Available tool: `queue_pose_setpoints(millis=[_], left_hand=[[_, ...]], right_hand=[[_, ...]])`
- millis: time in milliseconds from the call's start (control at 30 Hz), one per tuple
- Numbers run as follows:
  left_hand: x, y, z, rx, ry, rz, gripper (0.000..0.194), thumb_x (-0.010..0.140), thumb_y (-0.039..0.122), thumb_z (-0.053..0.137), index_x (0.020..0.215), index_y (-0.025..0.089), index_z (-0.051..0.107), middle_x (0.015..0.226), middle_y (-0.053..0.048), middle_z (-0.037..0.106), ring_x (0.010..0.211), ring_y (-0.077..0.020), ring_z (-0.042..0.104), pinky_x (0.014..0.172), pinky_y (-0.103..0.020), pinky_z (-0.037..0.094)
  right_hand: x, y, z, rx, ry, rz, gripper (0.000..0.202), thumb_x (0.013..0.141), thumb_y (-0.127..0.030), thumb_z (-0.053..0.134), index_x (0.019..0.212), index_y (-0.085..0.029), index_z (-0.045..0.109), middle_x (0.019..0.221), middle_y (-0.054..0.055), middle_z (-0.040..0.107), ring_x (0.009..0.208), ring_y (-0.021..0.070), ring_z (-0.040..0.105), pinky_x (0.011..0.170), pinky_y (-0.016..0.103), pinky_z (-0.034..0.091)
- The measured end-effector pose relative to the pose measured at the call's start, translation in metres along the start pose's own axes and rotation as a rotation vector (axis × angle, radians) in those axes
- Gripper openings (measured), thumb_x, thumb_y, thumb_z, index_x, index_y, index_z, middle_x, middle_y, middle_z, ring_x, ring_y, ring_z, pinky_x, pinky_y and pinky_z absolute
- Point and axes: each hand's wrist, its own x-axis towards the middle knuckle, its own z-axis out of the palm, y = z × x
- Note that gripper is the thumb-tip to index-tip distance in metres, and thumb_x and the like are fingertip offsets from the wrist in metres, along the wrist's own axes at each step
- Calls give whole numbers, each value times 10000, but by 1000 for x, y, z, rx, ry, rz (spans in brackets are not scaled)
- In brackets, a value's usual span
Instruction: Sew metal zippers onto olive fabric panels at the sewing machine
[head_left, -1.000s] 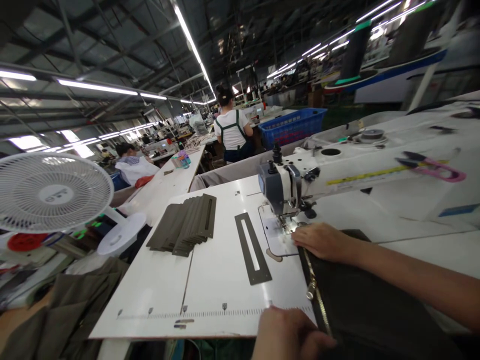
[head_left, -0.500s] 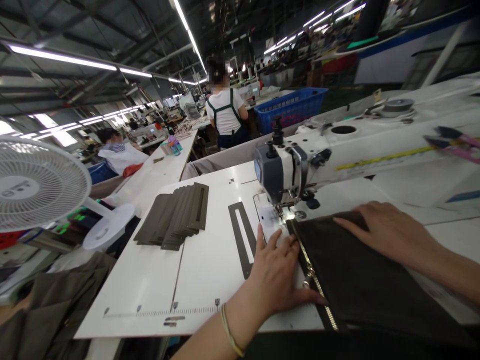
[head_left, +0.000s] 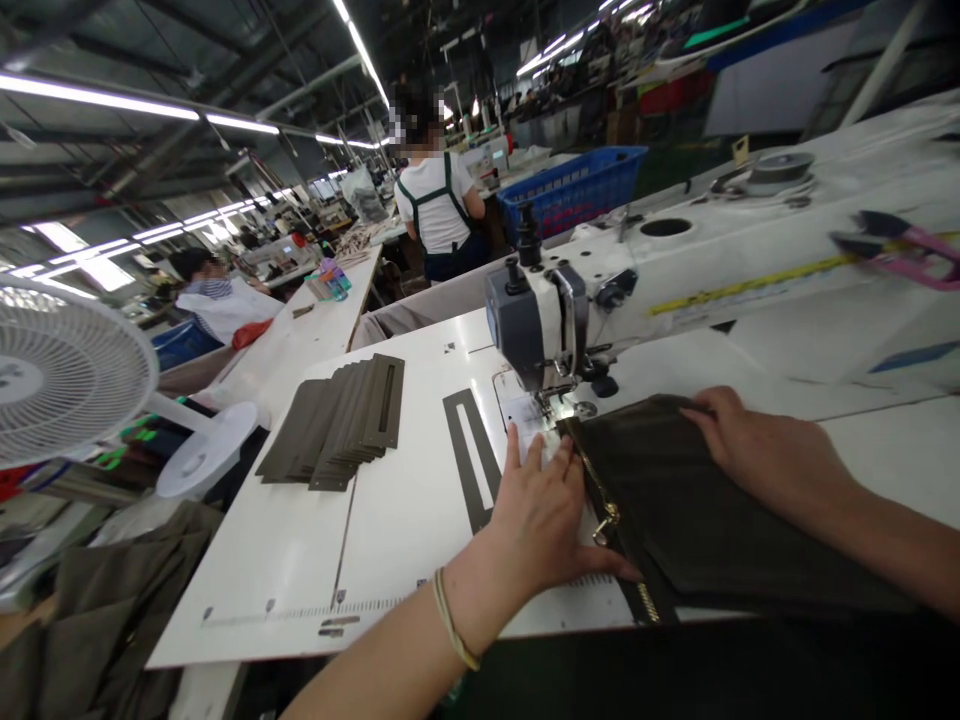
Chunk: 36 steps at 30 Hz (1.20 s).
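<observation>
Olive fabric panel (head_left: 675, 490) under needle (head_left: 556, 405); left hand (head_left: 541, 512) flat beside zipper (head_left: 600, 500), right hand (head_left: 765, 455) flat on panel, neither gripping. Risk: fingertips near needle; seam skew if pressure uneven.

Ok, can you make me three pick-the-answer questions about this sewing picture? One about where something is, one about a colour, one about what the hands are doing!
1. Where is the stack of olive pieces?
A. left of the sewing machine
B. inside the basket
C. under the fan

2. What colour is the basket?
A. red
B. blue
C. yellow

3. How do the hands lie on the dark fabric?
A. clenched in fists
B. lifted off it
C. flat and open

Answers: 1 A, the stack lies on the white table left of the machine. 2 B, its mesh is blue. 3 C, left hand and right hand press flat.
</observation>
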Motion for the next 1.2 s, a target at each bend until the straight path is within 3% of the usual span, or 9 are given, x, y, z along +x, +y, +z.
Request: queue_pose_setpoints(millis=[133,233,367,600,700,800,900,1100,1200], left_hand=[[0,2,1,24,-1,8,1068,713,799,568,1431,34,366,1509,-212,356,1383,-457,306,1153,-670,76],[-1,4,2,35,-17,13,1118,682,796,606,1431,8,346,1517,-235,327,1391,-461,286,1152,-666,99],[-2,5,2,39,-13,11,1078,695,775,620,1417,15,365,1515,-244,326,1389,-466,287,1138,-678,128],[-4,3,3,-7,-21,0,1121,666,760,662,1434,14,330,1536,-233,285,1411,-455,241,1152,-663,88],[-5,3,4,-30,-22,-14,1145,674,755,659,1470,30,270,1554,-208,253,1427,-438,211,1158,-657,66],[-3,1,1,-24,-38,-16,1207,675,770,642,1500,23,176,1571,-200,187,1445,-424,156,1163,-649,44],[2,-3,-5,10,-68,-7,1265,645,806,629,1500,0,162,1570,-211,161,1454,-418,107,1170,-632,25],[11,-12,-9,56,-95,-8,1235,678,799,594,1499,-14,157,1567,-227,146,1458,-410,97,1182,-597,13],[13,-14,-7,36,-90,-7,1231,688,797,578,1499,-18,138,1571,-231,133,1459,-406,98,1180,-597,6]], right_hand=[[2,-3,-17,-77,134,-171,341,968,-329,288,988,-168,588,737,148,635,657,307,608,514,371,368],[-6,-25,-36,30,324,-520,262,916,-174,390,1005,-170,636,965,160,628,862,298,578,699,412,436],[-31,-65,-42,413,71,-876,313,807,-52,443,969,-201,665,956,92,582,869,214,532,740,349,444],[-42,-69,-41,733,-210,-788,285,851,-74,361,647,-203,513,808,47,567,753,148,561,663,274,481],[-28,-61,-31,624,-31,-720,262,927,-157,361,902,-195,619,970,73,668,908,170,632,787,306,529],[-20,-61,-5,368,215,-748,374,953,-217,383,1281,-118,535,1291,142,605,1192,231,562,985,411,476],[-18,-66,19,190,333,-790,434,947,-173,363,1353,-62,468,1355,172,553,1273,242,502,1027,435,447],[-14,-67,28,147,322,-751,619,965,-246,360,1524,-67,161,1443,178,456,1374,249,373,1058,472,419],[-12,-63,26,191,272,-752,618,971,-270,352,1532,-103,152,1471,159,424,1385,236,353,1075,486,401]])
